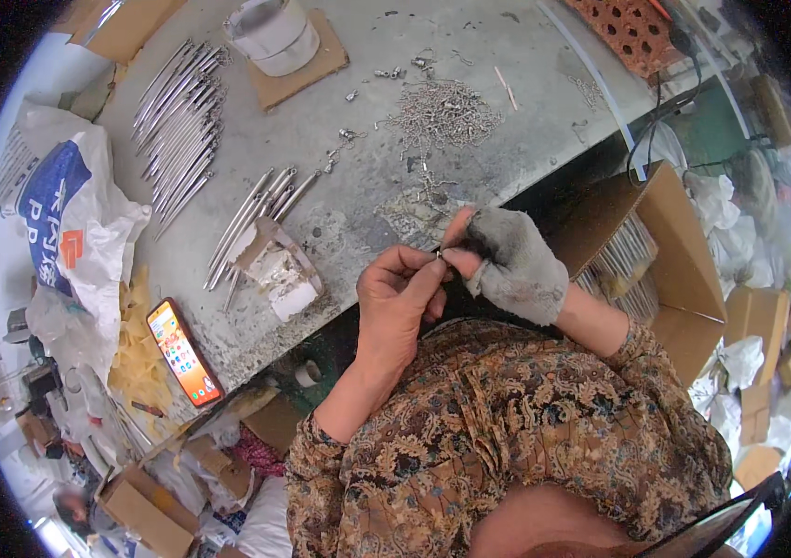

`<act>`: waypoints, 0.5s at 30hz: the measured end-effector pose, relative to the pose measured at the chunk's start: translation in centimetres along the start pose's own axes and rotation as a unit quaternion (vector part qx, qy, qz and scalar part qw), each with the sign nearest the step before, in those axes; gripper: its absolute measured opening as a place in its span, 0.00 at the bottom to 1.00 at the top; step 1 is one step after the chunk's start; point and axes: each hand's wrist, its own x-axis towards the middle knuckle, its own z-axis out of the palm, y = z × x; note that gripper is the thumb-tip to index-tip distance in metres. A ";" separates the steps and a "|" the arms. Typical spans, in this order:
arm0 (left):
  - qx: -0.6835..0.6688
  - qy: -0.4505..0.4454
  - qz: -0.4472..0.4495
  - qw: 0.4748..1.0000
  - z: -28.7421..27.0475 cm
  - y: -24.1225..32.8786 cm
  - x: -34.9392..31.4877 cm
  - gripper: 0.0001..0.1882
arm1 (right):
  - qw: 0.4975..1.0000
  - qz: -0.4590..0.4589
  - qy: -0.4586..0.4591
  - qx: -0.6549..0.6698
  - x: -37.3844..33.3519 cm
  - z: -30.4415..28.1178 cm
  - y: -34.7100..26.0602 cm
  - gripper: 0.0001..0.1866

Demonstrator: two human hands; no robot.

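Note:
Close to the table's front edge, my bare left hand (393, 302) and my right hand (518, 265) in a worn grey glove meet fingertip to fingertip. Both are closed in a pinch around a small metal piece (438, 254); its exact kind is too small to tell. Just beyond them a short length of thin chain (429, 186) lies on the table. Farther back is a heap of fine silver chains (446, 113). Several small metal fittings (349, 135) are scattered left of the heap.
Slim metal rods (177, 130) lie at the far left, with a smaller bundle (260, 219) nearer, beside a torn white carton piece (284, 279). A white tub (274, 39) stands on cardboard. A lit phone (183, 352) rests near the left edge. An open cardboard box (684, 270) holds rods at right.

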 end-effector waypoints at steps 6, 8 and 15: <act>0.167 0.002 0.051 0.985 -0.1 0.3 -0.2 0.02 | 0.979 -0.107 -0.008 -0.172 0.4 -0.4 -0.1 0.09; 0.182 0.014 0.062 0.981 0.0 0.3 -0.3 0.02 | 0.965 -0.159 0.012 -0.209 0.4 -0.2 0.2 0.10; 0.246 0.032 0.108 0.963 1.3 0.8 -0.6 0.03 | 0.911 -0.110 0.062 -0.392 -1.4 1.7 -0.2 0.16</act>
